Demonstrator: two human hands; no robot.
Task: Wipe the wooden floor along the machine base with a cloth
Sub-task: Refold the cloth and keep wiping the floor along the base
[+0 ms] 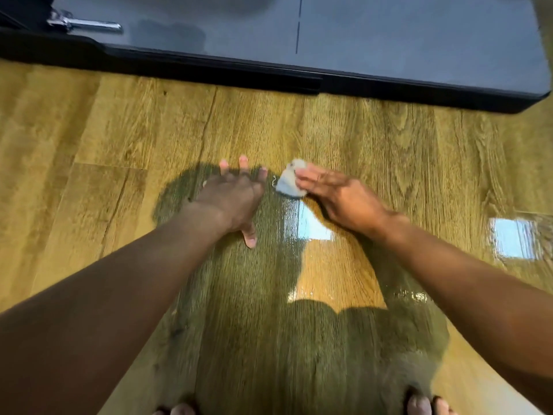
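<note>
Your right hand (pixel 341 199) presses a small, pale, crumpled cloth (pixel 288 182) down on the wooden floor (pixel 389 151). The fingers (pixel 311 176) lie stretched out and flat across the near side of the cloth, so the grip is wide and pressing rather than curled round it. The thumb is hidden from view. The cloth sits on the floor in the middle of the view, just to the right of your left hand's fingertips and well short of the machine base (pixel 209 65).

Your left hand (pixel 232 194) rests palm down on the floor just beside the cloth but not touching it. Its fingers are spread and straight, the thumb points back toward you, and its grip is wide and holds nothing.

The machine base runs across the top of the view as a long black edge, slanting lower toward the right. Above it is a glossy grey panel (pixel 419 40), and a chrome bar (pixel 89 25) sticks out near the top left corner.

Your shadow (pixel 254 310) darkens the planks beneath both forearms. Bright patches of reflected light (pixel 511 239) show on the floor beside and under your right wrist, and the boards there look glossy. Your toes (pixel 419 405) show at the bottom edge.
</note>
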